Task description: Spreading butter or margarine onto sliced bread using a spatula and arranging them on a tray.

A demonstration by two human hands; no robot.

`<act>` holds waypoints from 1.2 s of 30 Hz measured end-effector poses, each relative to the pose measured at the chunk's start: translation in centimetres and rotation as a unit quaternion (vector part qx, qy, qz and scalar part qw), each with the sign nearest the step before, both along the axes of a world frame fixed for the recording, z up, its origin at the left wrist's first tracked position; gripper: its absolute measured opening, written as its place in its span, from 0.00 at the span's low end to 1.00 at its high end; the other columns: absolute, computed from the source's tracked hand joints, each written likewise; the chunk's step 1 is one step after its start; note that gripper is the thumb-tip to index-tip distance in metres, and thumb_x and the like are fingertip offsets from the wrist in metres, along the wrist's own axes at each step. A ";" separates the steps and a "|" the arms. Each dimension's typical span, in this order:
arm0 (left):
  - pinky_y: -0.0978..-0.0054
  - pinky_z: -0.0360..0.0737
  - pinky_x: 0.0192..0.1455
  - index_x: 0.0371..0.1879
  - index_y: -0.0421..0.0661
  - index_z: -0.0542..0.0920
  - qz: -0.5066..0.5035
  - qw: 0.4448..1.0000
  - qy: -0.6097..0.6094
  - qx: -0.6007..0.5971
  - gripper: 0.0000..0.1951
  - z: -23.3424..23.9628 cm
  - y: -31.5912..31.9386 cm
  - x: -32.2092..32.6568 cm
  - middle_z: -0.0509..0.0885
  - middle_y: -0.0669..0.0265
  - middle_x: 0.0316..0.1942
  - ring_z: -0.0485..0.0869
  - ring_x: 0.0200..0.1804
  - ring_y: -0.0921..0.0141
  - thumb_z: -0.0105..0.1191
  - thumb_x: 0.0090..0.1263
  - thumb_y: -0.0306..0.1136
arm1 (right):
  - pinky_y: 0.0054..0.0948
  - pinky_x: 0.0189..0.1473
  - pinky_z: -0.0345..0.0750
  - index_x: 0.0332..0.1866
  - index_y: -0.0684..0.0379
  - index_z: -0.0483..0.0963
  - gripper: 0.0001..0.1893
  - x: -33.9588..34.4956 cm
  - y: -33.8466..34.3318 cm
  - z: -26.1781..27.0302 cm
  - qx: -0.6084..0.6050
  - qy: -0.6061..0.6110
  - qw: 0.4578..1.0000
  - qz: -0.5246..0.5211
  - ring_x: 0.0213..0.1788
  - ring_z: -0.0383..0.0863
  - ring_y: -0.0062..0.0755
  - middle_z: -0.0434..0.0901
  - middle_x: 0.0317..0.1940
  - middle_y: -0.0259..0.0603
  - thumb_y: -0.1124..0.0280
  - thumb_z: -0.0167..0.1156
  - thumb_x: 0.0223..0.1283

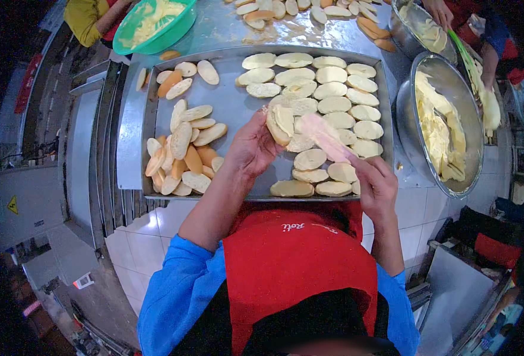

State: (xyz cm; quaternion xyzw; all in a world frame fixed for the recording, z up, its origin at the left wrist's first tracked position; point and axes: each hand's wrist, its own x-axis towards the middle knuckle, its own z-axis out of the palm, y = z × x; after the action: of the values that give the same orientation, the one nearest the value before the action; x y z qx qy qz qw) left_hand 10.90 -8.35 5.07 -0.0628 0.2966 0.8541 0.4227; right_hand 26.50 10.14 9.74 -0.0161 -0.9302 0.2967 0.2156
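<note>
Between the fingers of my left hand (pixel 259 144) is an oval bread slice (pixel 279 127) with pale cream on its upper face. My right hand (pixel 375 184) grips a pink spatula (pixel 324 133), its cream-smeared blade just right of that slice. Both hands are above a large metal baking tray (pixel 253 189). Rows of cream-coated bread slices (pixel 334 105) fill the tray's right side. On its left lies a loose pile of bread slices (pixel 181 140), some cut side up, others showing brown crust. A steel bowl of cream (pixel 440 129) stands right of the tray.
A green basin (pixel 155 26) with cream stands at the back left. More bread slices (pixel 297 9) lie on the metal table (pixel 279 38) behind the tray. At the back right, a co-worker's hand (pixel 440 13) is by a second steel bowl (pixel 422 31). Another person's arm (pixel 110 20) shows at upper left.
</note>
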 end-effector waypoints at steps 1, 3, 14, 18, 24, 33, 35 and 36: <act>0.69 0.73 0.54 0.57 0.44 0.62 -0.001 1.000 -0.008 0.005 0.21 0.2 0.2 0.1 0.71 0.60 0.54 0.73 0.53 0.66 0.41 0.69 0.40 | 0.29 0.26 0.67 0.39 0.55 0.78 0.16 0.1 -0.1 0.0 0.007 0.047 0.999 -0.023 0.24 0.71 0.35 0.71 0.21 0.39 0.81 0.55 0.42; 0.71 0.75 0.51 0.55 0.45 0.63 -0.002 1.000 -0.016 0.009 0.19 0.7 0.7 0.4 0.72 0.63 0.52 0.75 0.51 0.68 0.42 0.68 0.39 | 0.30 0.26 0.66 0.40 0.54 0.78 0.17 -1.1 -1.6 0.2 0.016 0.078 0.997 -0.016 0.23 0.70 0.35 0.71 0.21 0.38 0.81 0.56 0.40; 0.62 0.73 0.54 0.58 0.55 0.58 0.118 0.982 0.125 0.082 0.25 0.0 -0.3 -0.2 0.65 0.65 0.57 0.68 0.57 0.65 0.48 0.63 0.25 | 0.27 0.24 0.69 0.42 0.56 0.77 0.16 -0.4 -0.7 1.6 -0.053 -0.077 0.993 0.078 0.23 0.72 0.36 0.71 0.22 0.42 0.83 0.55 0.46; 0.63 0.73 0.54 0.58 0.55 0.56 0.105 0.976 0.177 0.067 0.27 0.7 -0.3 0.0 0.64 0.65 0.57 0.68 0.57 0.65 0.48 0.61 0.23 | 0.21 0.25 0.66 0.42 0.61 0.76 0.16 -0.3 -1.2 1.9 -0.160 -0.034 0.987 0.003 0.23 0.70 0.30 0.70 0.22 0.41 0.86 0.54 0.46; 0.60 0.72 0.55 0.56 0.56 0.57 0.106 0.975 0.190 0.050 0.28 1.2 0.6 1.6 0.65 0.67 0.55 0.68 0.57 0.65 0.50 0.59 0.19 | 0.29 0.27 0.70 0.47 0.56 0.74 0.20 -2.1 -3.3 0.4 -0.027 -0.026 0.999 -0.039 0.25 0.73 0.37 0.71 0.25 0.41 0.84 0.55 0.45; 0.58 0.72 0.54 0.55 0.57 0.57 0.156 0.956 0.244 0.040 0.28 0.9 0.3 1.5 0.67 0.67 0.53 0.68 0.56 0.67 0.49 0.59 0.18 | 0.36 0.29 0.72 0.46 0.53 0.73 0.18 -1.8 -3.4 -0.5 -0.007 -0.070 0.993 -0.097 0.28 0.74 0.43 0.72 0.27 0.43 0.81 0.53 0.47; 0.59 0.72 0.54 0.55 0.56 0.57 0.178 0.945 0.273 0.024 0.28 1.1 0.3 1.2 0.67 0.67 0.53 0.68 0.56 0.67 0.49 0.59 0.17 | 0.37 0.29 0.72 0.46 0.53 0.73 0.18 -1.8 -3.5 -0.6 -0.034 -0.093 0.988 -0.118 0.28 0.74 0.44 0.71 0.27 0.43 0.81 0.52 0.48; 0.59 0.72 0.54 0.55 0.56 0.57 0.178 0.946 0.271 0.023 0.28 1.1 0.3 1.3 0.67 0.67 0.53 0.68 0.56 0.67 0.49 0.59 0.17 | 0.37 0.29 0.72 0.46 0.53 0.73 0.18 -1.7 -3.8 -0.6 -0.071 -0.064 0.990 -0.102 0.28 0.74 0.44 0.71 0.27 0.44 0.80 0.52 0.48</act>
State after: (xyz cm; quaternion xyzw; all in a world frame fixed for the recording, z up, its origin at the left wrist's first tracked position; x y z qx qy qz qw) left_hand 12.22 -8.09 6.18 0.1294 0.3642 0.9068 0.1685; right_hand 24.75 6.37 9.18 -0.1445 -0.9122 0.3368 0.1833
